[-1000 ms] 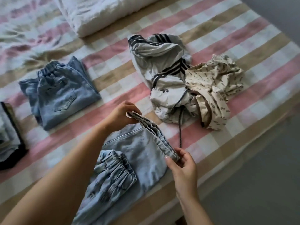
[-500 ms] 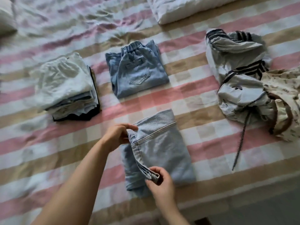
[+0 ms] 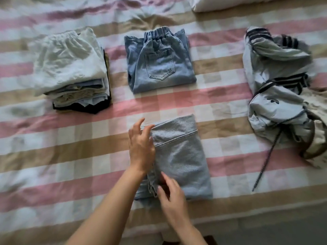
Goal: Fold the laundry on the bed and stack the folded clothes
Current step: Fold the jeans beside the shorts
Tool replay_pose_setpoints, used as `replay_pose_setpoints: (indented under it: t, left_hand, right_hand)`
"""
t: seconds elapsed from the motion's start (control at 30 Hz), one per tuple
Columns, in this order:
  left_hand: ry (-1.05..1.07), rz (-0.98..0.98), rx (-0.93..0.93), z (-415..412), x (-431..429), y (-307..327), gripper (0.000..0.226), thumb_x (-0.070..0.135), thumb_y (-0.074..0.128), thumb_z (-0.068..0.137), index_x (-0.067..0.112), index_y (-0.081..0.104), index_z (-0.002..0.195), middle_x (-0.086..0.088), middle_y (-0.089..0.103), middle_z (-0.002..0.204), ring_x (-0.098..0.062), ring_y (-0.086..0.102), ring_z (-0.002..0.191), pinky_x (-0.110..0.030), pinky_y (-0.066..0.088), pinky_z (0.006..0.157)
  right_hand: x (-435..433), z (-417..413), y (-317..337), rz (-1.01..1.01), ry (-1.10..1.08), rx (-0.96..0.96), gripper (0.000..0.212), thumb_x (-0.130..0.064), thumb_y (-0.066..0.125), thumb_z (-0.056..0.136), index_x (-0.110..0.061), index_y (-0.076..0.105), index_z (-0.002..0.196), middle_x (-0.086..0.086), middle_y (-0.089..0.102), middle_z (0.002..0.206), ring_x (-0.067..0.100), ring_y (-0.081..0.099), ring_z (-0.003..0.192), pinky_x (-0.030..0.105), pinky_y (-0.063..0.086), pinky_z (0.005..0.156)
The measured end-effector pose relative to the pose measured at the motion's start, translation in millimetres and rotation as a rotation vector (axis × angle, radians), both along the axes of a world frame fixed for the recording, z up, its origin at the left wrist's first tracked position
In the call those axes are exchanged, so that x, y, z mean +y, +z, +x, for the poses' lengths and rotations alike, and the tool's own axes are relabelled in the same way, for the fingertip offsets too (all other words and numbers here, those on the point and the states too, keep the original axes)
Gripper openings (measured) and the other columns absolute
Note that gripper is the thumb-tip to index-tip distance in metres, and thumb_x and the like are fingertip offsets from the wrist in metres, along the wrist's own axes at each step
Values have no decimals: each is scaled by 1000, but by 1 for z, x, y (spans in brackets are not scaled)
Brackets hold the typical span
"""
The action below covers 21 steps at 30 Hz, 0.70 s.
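Folded light-blue denim jeans [image 3: 180, 156] are laid flat on the pink-and-tan checked bed [image 3: 70, 156], touched by the left hand [image 3: 141, 149] and right hand [image 3: 172, 195], both grips spread.

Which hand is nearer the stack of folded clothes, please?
Left. The left hand is below-right of the stack; the right hand lies farther toward the viewer.

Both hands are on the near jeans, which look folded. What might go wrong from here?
1. The near jeans show loose layers at the edge under the left hand and right hand; lifting by that side may undo the fold.
2. The stack is tall with uneven layers; heavy denim on top might tip it.
3. The jacket trails a cord beside the jeans; it could snag.
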<state>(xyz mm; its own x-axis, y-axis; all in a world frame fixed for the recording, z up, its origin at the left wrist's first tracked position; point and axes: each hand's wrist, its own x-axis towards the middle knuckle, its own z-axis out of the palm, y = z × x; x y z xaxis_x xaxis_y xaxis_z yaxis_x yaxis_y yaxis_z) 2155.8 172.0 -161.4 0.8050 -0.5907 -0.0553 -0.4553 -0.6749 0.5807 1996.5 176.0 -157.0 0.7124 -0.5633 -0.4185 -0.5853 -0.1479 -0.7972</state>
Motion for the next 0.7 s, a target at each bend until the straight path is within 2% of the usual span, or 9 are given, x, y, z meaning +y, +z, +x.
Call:
replay_pose_setpoints:
  t: [0.03, 0.1, 0.17, 0.27, 0.4, 0.47, 0.53, 0.63, 0.7]
  left_hand:
    - [-29, -33, -111, -13, -3, 1, 35, -8, 55, 80, 2, 63, 112, -20, 51, 130, -35, 45, 122, -38, 34, 105]
    - [-205, -42, -219, -40, -8, -2, 37, 9, 48, 83, 9, 62, 118, -15, 54, 132, -32, 46, 126, -43, 31, 104]
    - [-344, 124, -253, -55, -9, -13, 46, 29, 42, 83, 17, 59, 124, -10, 51, 136, -29, 45, 128, -43, 26, 105]
    - [-302, 378, -212, -49, -3, -41, 53, 43, 33, 85, 23, 51, 131, -3, 48, 139, -26, 46, 127, -39, 19, 105]
    - [-271, 413, -143, -36, 1, -57, 53, 44, 31, 88, 23, 49, 133, -1, 48, 139, -26, 46, 128, -34, 8, 108]
    - [-251, 341, -154, -38, 5, -52, 53, 44, 35, 87, 22, 49, 133, -5, 47, 140, -27, 44, 130, -35, 8, 109]
    - [-86, 282, -106, -37, 15, -45, 60, 45, 44, 84, 19, 41, 138, -12, 43, 142, -28, 34, 132, -41, 13, 109]
    - [385, 200, 236, -26, 30, -36, 95, 41, 75, 72, 6, 23, 143, -21, 34, 140, -34, 31, 128, -46, 28, 105]
    - [562, 80, 510, -9, 35, -32, 97, 28, 85, 61, 2, 30, 136, -20, 44, 133, -31, 42, 122, -38, 36, 102]
  right_hand:
    - [-9, -1, 2, -120, -94, -76, 33, -9, 48, 89, -8, 59, 120, 1, 59, 114, 10, 51, 110, 31, 40, 95]
    - [-30, -2, -4, -490, -201, -140, 35, -6, 43, 84, -5, 66, 111, 11, 63, 116, 18, 49, 112, 36, 39, 96]
    - [-56, 6, -16, -700, -133, -41, 40, -14, 42, 86, -5, 62, 119, 18, 55, 130, 27, 41, 125, 38, 33, 102]
    - [-76, 16, -34, -740, 43, 260, 49, -32, 46, 84, -17, 55, 129, 15, 49, 136, 33, 49, 125, 48, 46, 92]
    - [-82, 21, -45, -733, 130, 313, 53, -39, 35, 83, -22, 40, 133, 14, 51, 136, 32, 50, 124, 44, 50, 86]
    - [-85, 14, -47, -686, 84, 190, 53, -36, 46, 85, -16, 47, 134, 17, 47, 139, 29, 39, 130, 38, 43, 97]
    - [-90, 4, -46, -478, -119, 75, 55, -22, 62, 85, -4, 46, 134, 22, 43, 138, 29, 34, 129, 32, 28, 106]
    - [-107, -2, -41, 24, -410, 62, 55, -15, 69, 82, -3, 45, 130, 17, 53, 128, 28, 48, 120, 29, 36, 101]
    - [-120, 3, -38, 234, -436, 107, 47, -15, 72, 79, -7, 51, 120, 8, 62, 111, 19, 59, 100, 21, 43, 85]
